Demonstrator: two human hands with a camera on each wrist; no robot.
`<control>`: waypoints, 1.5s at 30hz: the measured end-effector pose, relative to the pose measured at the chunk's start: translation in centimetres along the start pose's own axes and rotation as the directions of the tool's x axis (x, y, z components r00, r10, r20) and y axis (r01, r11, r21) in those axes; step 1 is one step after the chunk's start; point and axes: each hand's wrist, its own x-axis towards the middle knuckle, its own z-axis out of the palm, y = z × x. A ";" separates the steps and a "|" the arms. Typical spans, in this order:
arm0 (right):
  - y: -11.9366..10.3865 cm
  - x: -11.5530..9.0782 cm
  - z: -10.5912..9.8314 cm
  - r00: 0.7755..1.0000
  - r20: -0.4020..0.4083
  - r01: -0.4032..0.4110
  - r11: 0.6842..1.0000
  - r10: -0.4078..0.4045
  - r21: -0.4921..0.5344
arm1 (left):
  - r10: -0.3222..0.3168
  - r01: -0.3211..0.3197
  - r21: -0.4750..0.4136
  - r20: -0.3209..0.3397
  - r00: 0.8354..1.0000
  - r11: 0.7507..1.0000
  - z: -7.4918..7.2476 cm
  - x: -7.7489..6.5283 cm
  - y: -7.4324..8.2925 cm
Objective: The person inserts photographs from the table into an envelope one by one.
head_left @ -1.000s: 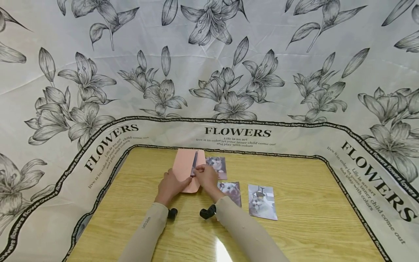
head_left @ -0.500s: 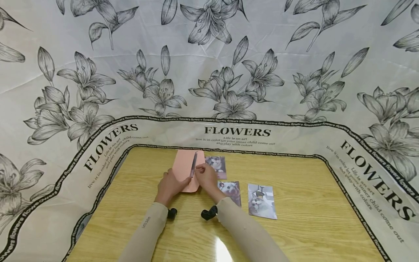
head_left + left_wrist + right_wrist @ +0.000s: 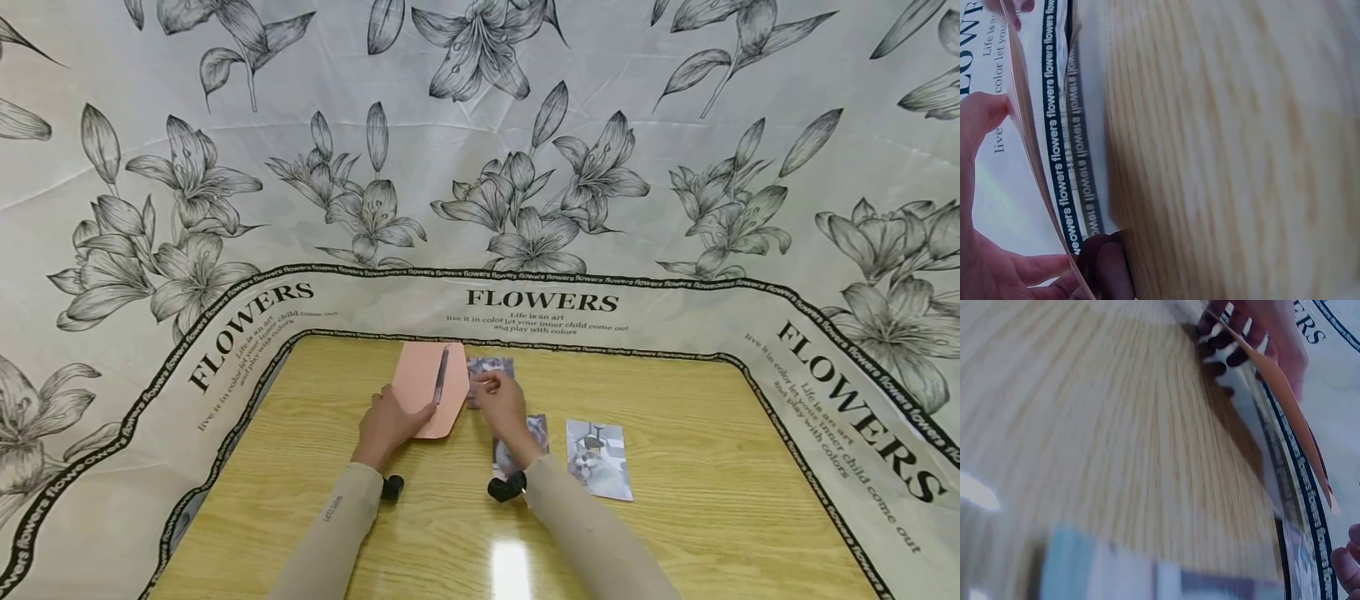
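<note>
In the head view, my left hand [image 3: 387,425] grips the lower left of a pink envelope [image 3: 420,371], thumb on its face. A narrow dark strip [image 3: 441,373], seemingly a photo's edge, shows through a slanted gap in it. In the left wrist view, the envelope [image 3: 1027,134] stands nearly edge-on, with fingers of the left hand [image 3: 997,256] on both sides. My right hand [image 3: 504,410] is just right of the envelope, over a cat photo [image 3: 495,367], fingers loosely bent. Nothing shows between its fingertips; whether they touch the photo is unclear.
A second cat photo [image 3: 538,429] lies partly under the right wrist. Farther right lies another cat photo [image 3: 600,458]. The wooden table [image 3: 697,467] is bordered at the back and sides by a flower-printed cloth [image 3: 697,321].
My right hand has left the envelope's gap and moved right, over the back photo. The left hand has kept its grip, and the envelope has tilted slightly.
</note>
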 end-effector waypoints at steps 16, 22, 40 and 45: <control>2.6 0.9 -4.8 0.997 0.013 -0.069 0.928 0.079 -0.367 | -0.005 0.005 0.009 -0.001 1.000 1.000 0.0 -0.2 0.2; 3.2 0.8 -4.9 0.996 0.045 -0.047 0.898 0.074 -0.437 | -0.009 0.009 0.018 0.006 1.000 1.000 -0.2 -0.4 0.3; 3.0 1.1 -3.8 0.989 0.071 -0.075 0.869 0.126 -0.489 | -0.003 0.003 0.009 -0.004 1.000 1.000 0.1 0.0 0.2; 3.1 1.1 -3.7 0.991 0.061 -0.075 0.858 0.122 -0.508 | 0.004 -0.004 0.010 -0.006 1.000 1.000 0.1 0.0 0.2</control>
